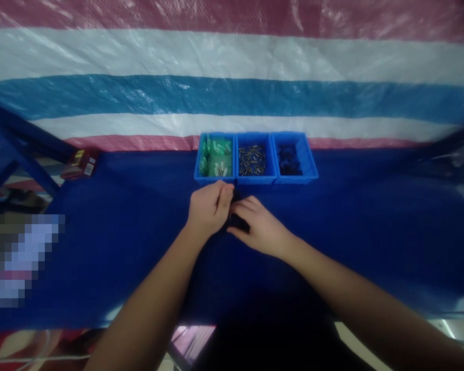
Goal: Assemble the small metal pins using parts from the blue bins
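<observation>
Close together in the middle, just in front of the bins, are my two hands. My left hand [211,207] is closed around a small black object [235,196], of which only a dark edge shows beside the thumb. Bent inward, the fingers and thumb of my right hand [261,226] grip the same dark piece from the right. Its kind is hidden by the fingers. Behind the hands stand three blue bins: the left bin [215,181] holds green packets and pale pieces, the middle bin [256,180] thin metal pins, the right bin [296,180] dark parts.
A blue cover lies over the table [371,221]. At the back left sits a red box [80,163] near a blue metal frame [21,139]. A striped plastic sheet [232,56] hangs behind the table. Part of the left side is pixelated.
</observation>
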`<control>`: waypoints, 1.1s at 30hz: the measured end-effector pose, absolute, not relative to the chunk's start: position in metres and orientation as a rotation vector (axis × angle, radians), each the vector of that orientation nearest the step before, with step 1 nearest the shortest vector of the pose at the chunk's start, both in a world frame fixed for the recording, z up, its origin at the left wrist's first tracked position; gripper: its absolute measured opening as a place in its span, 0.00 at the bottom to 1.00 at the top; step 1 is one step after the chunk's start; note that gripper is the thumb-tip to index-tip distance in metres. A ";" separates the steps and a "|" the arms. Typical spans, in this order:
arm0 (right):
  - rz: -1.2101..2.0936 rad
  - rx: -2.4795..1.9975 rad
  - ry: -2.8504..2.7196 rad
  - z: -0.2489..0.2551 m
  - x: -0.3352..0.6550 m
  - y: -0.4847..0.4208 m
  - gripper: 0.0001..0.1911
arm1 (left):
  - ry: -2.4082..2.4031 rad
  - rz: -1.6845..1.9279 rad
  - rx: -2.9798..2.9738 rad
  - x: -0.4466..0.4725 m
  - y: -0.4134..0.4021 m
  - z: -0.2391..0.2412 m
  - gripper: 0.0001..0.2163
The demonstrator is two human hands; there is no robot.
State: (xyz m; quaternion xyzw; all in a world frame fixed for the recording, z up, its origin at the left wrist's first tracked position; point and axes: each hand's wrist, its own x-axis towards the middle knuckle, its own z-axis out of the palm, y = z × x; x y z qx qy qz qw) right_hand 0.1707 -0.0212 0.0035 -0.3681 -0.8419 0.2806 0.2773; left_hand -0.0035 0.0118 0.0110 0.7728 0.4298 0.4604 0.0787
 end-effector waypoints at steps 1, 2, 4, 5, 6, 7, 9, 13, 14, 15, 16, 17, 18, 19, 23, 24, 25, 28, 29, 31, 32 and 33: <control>0.745 -0.999 -2.250 0.003 0.171 -0.021 0.16 | 1.292 1.376 2.315 -0.004 0.012 0.011 0.19; 0.736 -1.012 -2.239 0.003 0.172 -0.021 0.15 | 1.296 1.373 2.315 -0.004 0.012 0.011 0.19; 0.715 -1.048 -2.214 0.003 0.173 -0.020 0.15 | 1.295 1.368 2.312 -0.004 0.011 0.011 0.19; 0.704 -1.069 -2.200 0.003 0.173 -0.020 0.15 | 1.291 1.368 2.307 -0.004 0.011 0.011 0.19; 0.692 -1.091 -2.185 0.003 0.173 -0.019 0.15 | 1.288 1.366 2.302 -0.004 0.011 0.011 0.19; 0.679 -1.112 -2.169 0.003 0.174 -0.019 0.15 | 1.286 1.364 2.297 -0.004 0.011 0.011 0.19; 0.660 -1.144 -2.123 0.002 0.175 -0.018 0.15 | 1.285 1.353 2.294 -0.004 0.011 0.011 0.19; 0.668 -1.159 -2.024 -0.001 0.175 -0.017 0.15 | 1.279 1.347 2.290 -0.004 0.011 0.011 0.19; 0.673 -1.157 -2.008 -0.002 0.175 -0.017 0.15 | 1.275 1.350 2.290 -0.004 0.011 0.010 0.19; 0.675 -1.155 -1.996 -0.002 0.175 -0.018 0.15 | 1.270 1.355 2.291 -0.004 0.011 0.010 0.18; 0.675 -1.155 -1.984 -0.002 0.175 -0.018 0.15 | 1.267 1.358 2.292 -0.004 0.011 0.010 0.18; 0.671 -1.156 -1.971 -0.002 0.174 -0.018 0.14 | 1.265 1.359 2.293 -0.004 0.011 0.010 0.18; 0.668 -1.157 -1.959 -0.001 0.174 -0.018 0.14 | 1.265 1.358 2.292 -0.005 0.011 0.010 0.18; 0.663 -1.158 -1.949 -0.001 0.174 -0.018 0.14 | 1.266 1.357 2.292 -0.005 0.011 0.010 0.18; 0.630 -1.163 -1.915 0.001 0.175 -0.018 0.12 | 1.279 1.336 2.289 -0.005 0.011 0.011 0.18; 0.627 -1.166 -1.910 0.001 0.175 -0.017 0.12 | 1.283 1.333 2.288 -0.005 0.011 0.011 0.19; 0.626 -1.168 -1.908 0.001 0.175 -0.017 0.12 | 1.285 1.332 2.288 -0.005 0.011 0.011 0.19; 0.619 -1.169 -1.935 0.001 0.176 -0.016 0.12 | 1.287 1.335 2.293 -0.005 0.011 0.011 0.19; 0.611 -1.167 -1.950 0.001 0.176 -0.016 0.13 | 1.290 1.334 2.295 -0.005 0.011 0.011 0.19; 0.599 -1.152 -1.980 0.000 0.176 -0.016 0.13 | 1.293 1.328 2.299 -0.005 0.011 0.011 0.19; 0.597 -1.139 -1.992 0.000 0.176 -0.016 0.14 | 1.293 1.328 2.299 -0.005 0.011 0.011 0.19; 0.601 -1.125 -2.002 0.000 0.176 -0.015 0.14 | 1.290 1.328 2.298 -0.005 0.011 0.011 0.19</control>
